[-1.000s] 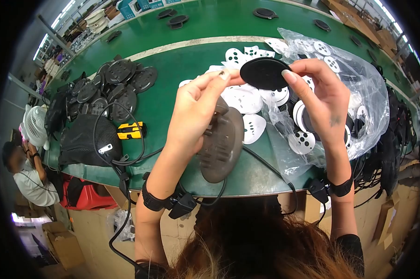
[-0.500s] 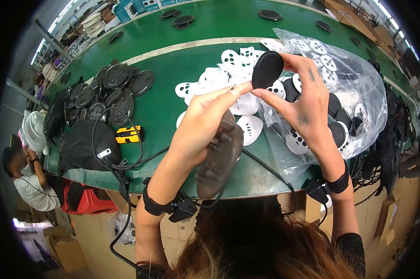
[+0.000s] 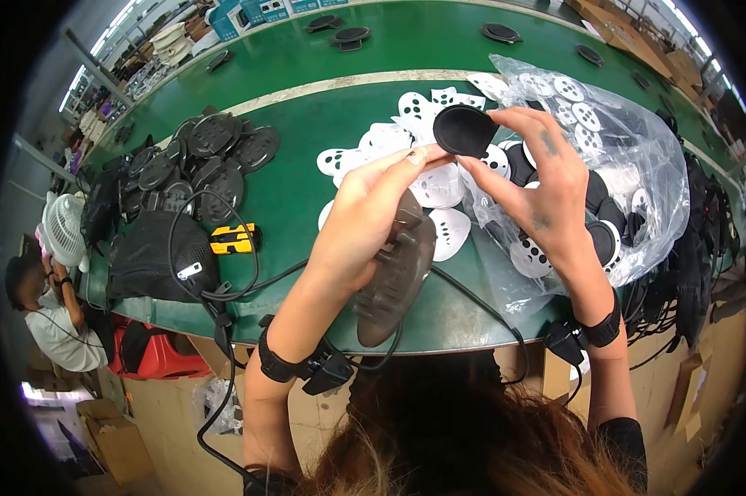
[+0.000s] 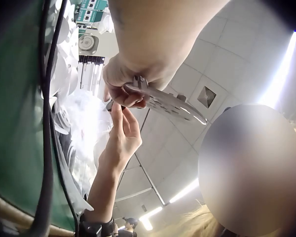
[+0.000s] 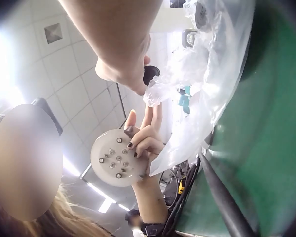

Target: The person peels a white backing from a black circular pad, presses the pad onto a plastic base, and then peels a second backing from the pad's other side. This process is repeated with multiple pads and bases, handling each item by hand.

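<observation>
In the head view my left hand (image 3: 348,219) grips a dark translucent oval plastic plate (image 3: 393,285) with its curled lower fingers. Studs stand out from the plate's face, as the right wrist view shows of the same plate (image 5: 106,165). The thumb and forefinger of this hand reach out to the lower edge of a round black disc (image 3: 462,132). My right hand (image 3: 546,190) pinches the disc's right side between thumb and fingers. The disc is tilted, with a shallow raised rim, above a pile of white perforated sheets (image 3: 373,145).
A clear plastic bag (image 3: 645,157) of white and black discs spreads at the right. Dark oval plates (image 3: 212,136) lie heaped at the left, behind a black mesh pouch (image 3: 158,260) and a yellow-black object (image 3: 235,239). Cables cross the green table (image 3: 307,107). Another person (image 3: 63,326) is at far left.
The black disc was held nearly flat, then turned up on edge, and now leans with its face showing. My right hand has shifted left; my left hand keeps the plastic plate.
</observation>
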Motion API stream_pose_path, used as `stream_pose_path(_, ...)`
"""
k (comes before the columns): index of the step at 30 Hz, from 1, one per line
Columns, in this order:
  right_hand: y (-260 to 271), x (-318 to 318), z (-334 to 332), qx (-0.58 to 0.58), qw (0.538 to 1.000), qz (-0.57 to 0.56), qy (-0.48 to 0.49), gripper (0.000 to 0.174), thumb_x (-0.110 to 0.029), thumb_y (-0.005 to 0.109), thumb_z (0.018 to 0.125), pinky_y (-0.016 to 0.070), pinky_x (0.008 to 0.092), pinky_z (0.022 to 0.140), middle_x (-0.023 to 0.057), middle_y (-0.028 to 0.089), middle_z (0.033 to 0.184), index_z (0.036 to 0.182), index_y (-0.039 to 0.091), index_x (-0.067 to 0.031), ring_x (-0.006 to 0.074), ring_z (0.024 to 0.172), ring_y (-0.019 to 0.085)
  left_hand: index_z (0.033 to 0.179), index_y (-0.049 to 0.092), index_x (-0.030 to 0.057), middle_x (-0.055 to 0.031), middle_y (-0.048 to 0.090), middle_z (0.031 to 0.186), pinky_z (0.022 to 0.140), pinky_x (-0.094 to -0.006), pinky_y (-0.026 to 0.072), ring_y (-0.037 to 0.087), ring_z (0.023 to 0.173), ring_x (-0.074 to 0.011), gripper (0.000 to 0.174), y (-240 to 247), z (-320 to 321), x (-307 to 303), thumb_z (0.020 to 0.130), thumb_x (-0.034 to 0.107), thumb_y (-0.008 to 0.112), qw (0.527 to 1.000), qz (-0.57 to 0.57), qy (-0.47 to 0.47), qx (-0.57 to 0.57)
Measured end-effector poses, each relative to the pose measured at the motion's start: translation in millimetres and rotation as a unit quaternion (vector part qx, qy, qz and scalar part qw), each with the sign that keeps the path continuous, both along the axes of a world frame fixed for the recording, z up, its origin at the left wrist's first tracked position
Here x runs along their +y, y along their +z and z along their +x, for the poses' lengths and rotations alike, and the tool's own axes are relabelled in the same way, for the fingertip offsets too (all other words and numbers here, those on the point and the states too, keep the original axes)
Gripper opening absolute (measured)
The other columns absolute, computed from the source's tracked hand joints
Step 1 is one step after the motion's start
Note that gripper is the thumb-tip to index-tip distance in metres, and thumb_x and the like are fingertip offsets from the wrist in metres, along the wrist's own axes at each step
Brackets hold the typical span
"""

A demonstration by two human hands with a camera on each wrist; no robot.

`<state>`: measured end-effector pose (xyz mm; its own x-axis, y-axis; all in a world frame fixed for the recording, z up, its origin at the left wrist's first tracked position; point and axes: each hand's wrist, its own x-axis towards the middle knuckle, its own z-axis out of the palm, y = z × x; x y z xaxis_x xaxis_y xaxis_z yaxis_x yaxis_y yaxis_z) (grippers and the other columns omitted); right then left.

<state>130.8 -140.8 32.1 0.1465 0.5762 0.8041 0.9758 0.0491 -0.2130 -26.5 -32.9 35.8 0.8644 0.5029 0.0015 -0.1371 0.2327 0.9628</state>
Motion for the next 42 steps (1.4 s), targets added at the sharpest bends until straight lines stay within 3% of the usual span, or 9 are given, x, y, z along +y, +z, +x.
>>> stream_pose_path(4, 3, 1, 8, -0.043, 0.996, 0.052, -0.053, 0.033, -0.016, 0.073, 0.067, 0.0471, 0.0363, 0.076, 0.0105, 0.062, 0.088, 0.093, 0.060, -0.0028, 0.0273, 0.080, 0.060, 0.122, 0.043, -0.0028, -0.0113, 0.065, 0.093, 0.051, -0.0160, 0.0391, 0.050, 0.055, -0.0026, 0.039, -6, 2, -2, 0.093, 0.023, 0.040, 0.997, 0.006, 0.072, 0.003)
stream_pose_path(6, 8, -3, 13, 0.019, 0.996, 0.068, -0.050, 0.029, -0.012, 0.073, 0.068, 0.0469, 0.0328, 0.077, 0.0108, 0.063, 0.089, 0.093, 0.061, -0.0015, 0.0247, 0.084, 0.061, 0.120, 0.044, -0.0021, -0.0153, 0.065, 0.084, 0.037, -0.0166, 0.0333, 0.044, 0.040, -0.0037, 0.041, -2, 2, 4, 0.095, 0.029, 0.036, 0.994, 0.019, 0.112, -0.008)
stream_pose_path(9, 13, -5, 22, 0.070, 0.996, 0.057, 0.006, 0.029, -0.010, 0.071, 0.071, 0.0452, 0.0276, 0.078, 0.0094, 0.063, 0.092, 0.097, 0.061, -0.0001, 0.0191, 0.087, 0.059, 0.114, 0.048, -0.0017, -0.0044, 0.059, 0.072, 0.040, -0.0171, 0.0325, 0.043, 0.045, -0.0014, 0.038, -3, 1, 8, 0.095, 0.029, 0.037, 0.989, 0.044, 0.138, -0.020)
stream_pose_path(11, 15, -7, 21, 0.400, 0.899, 0.046, 0.171, 0.027, -0.010, 0.067, 0.076, 0.0430, 0.0240, 0.078, 0.0073, 0.062, 0.094, 0.100, 0.061, 0.0017, 0.0134, 0.089, 0.057, 0.113, 0.050, -0.0014, 0.0019, 0.052, 0.069, 0.051, -0.0178, 0.0380, 0.048, 0.058, -0.0023, 0.035, -1, -4, 11, 0.094, 0.027, 0.041, 0.988, 0.064, 0.139, -0.003)
stream_pose_path(14, 18, -11, 23, 0.511, 0.834, 0.034, 0.206, 0.025, -0.012, 0.064, 0.080, 0.0431, 0.0225, 0.077, 0.0054, 0.061, 0.092, 0.099, 0.061, 0.0035, 0.0101, 0.086, 0.055, 0.115, 0.049, -0.0013, -0.0004, 0.055, 0.080, 0.060, -0.0197, 0.0411, 0.051, 0.068, -0.0044, 0.035, -6, -2, 14, 0.094, 0.026, 0.042, 0.983, 0.108, 0.149, 0.000)
stream_pose_path(21, 20, -15, 29, 0.565, 0.792, 0.003, 0.231, 0.020, -0.013, 0.064, 0.080, 0.0444, 0.0201, 0.070, 0.0046, 0.062, 0.084, 0.092, 0.063, 0.0022, 0.0077, 0.075, 0.056, 0.120, 0.045, -0.0071, -0.0114, 0.057, 0.104, 0.081, -0.0282, 0.0457, 0.056, 0.091, -0.0140, 0.036, -5, -2, 14, 0.089, 0.013, 0.048, 0.988, 0.023, 0.116, -0.096)
stream_pose_path(32, 23, -19, 20, 0.519, 0.821, -0.079, 0.223, 0.013, -0.010, 0.064, 0.080, 0.0427, 0.0183, 0.067, 0.0026, 0.062, 0.079, 0.087, 0.064, 0.0014, 0.0060, 0.071, 0.055, 0.119, 0.045, -0.0092, -0.0151, 0.055, 0.110, 0.086, -0.0313, 0.0469, 0.055, 0.099, -0.0168, 0.039, 0, -7, 10, 0.084, 0.004, 0.055, 0.986, 0.037, 0.065, -0.149)
stream_pose_path(37, 20, -21, 27, 0.623, 0.730, 0.004, 0.280, 0.017, -0.010, 0.062, 0.080, 0.0438, 0.0150, 0.057, -0.0010, 0.056, 0.074, 0.093, 0.062, 0.0013, 0.0015, 0.066, 0.050, 0.117, 0.048, -0.0079, -0.0141, 0.055, 0.111, 0.082, -0.0285, 0.0483, 0.056, 0.096, -0.0153, 0.035, -3, -4, 10, 0.084, 0.002, 0.055, 0.953, 0.211, 0.111, -0.188)
stream_pose_path(42, 16, -19, 24, 0.687, 0.653, -0.015, 0.319, 0.019, -0.010, 0.058, 0.083, 0.0525, 0.0228, 0.063, -0.0013, 0.054, 0.070, 0.097, 0.059, 0.0033, 0.0047, 0.063, 0.055, 0.116, 0.049, -0.0054, -0.0142, 0.056, 0.106, 0.064, -0.0248, 0.0544, 0.062, 0.083, -0.0179, 0.032, 5, -10, 8, 0.087, 0.007, 0.053, 0.959, 0.245, 0.142, -0.013)
